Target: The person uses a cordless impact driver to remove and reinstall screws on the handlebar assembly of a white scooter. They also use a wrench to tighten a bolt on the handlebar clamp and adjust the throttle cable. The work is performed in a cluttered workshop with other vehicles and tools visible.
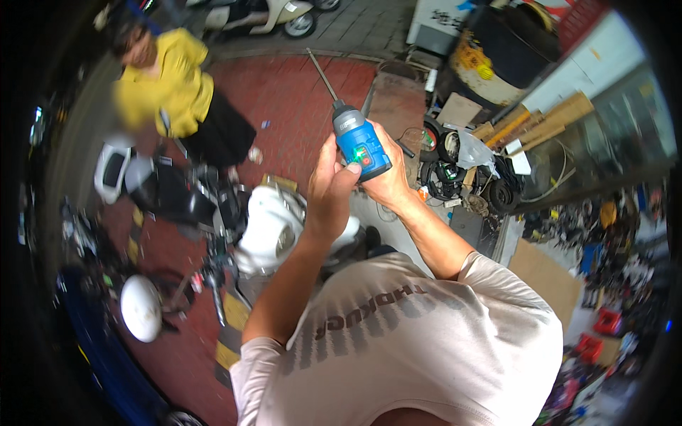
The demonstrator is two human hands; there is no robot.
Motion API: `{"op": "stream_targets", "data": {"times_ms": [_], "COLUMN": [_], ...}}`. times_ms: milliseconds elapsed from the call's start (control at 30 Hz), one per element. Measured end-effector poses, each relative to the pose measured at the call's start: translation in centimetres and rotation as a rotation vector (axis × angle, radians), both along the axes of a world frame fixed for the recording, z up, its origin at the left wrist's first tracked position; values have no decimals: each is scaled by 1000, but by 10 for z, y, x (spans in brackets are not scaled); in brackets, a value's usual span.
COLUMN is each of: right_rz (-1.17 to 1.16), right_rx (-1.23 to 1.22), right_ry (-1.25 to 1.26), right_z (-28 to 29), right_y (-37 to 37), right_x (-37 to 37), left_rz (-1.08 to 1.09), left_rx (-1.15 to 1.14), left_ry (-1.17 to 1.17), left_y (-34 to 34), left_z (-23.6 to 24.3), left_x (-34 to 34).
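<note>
A blue cordless impact driver (365, 145) with a grey nose is held out in front of me, its long thin bit (323, 74) pointing away and slightly left. My right hand (389, 176) grips it from the right; the handle and most of those fingers are hidden beneath the body. My left hand (331, 188) closes on the left side, with the thumb at a small panel where a green light glows. The bit's tip touches nothing.
Left of my arms stand a white scooter (268, 231) and a dark scooter (170, 188). A person in a yellow top (181, 78) stands beyond them. Tyres (503, 195), a rusty drum (490, 64), wooden boards (547, 121) and scattered parts (604, 241) crowd the right.
</note>
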State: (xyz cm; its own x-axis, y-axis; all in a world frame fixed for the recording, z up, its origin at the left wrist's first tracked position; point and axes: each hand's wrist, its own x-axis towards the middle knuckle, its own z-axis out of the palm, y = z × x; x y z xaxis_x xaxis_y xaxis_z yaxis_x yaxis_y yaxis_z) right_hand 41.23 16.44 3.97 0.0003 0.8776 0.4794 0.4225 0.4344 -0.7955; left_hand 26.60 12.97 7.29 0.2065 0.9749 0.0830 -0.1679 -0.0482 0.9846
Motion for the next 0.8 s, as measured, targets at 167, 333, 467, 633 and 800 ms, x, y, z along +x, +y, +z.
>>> {"op": "stream_targets", "data": {"times_ms": [167, 333, 467, 633, 800], "right_rz": [-230, -290, -293, -220, -218], "right_rx": [366, 480, 478, 501, 528], "right_ry": [-179, -121, -100, -48, -52], "right_z": [41, 58, 58, 56, 50], "right_y": [12, 4, 3, 5, 14], "right_x": [42, 51, 49, 43, 39], "left_rz": [-153, -167, -155, -131, -107], "left_rx": [268, 427, 481, 424, 488], "left_ry": [-26, 24, 24, 132, 119], "left_y": [23, 16, 14, 5, 12], "left_z": [40, 59, 62, 72, 61], "left_x": [34, 48, 48, 41, 37]}}
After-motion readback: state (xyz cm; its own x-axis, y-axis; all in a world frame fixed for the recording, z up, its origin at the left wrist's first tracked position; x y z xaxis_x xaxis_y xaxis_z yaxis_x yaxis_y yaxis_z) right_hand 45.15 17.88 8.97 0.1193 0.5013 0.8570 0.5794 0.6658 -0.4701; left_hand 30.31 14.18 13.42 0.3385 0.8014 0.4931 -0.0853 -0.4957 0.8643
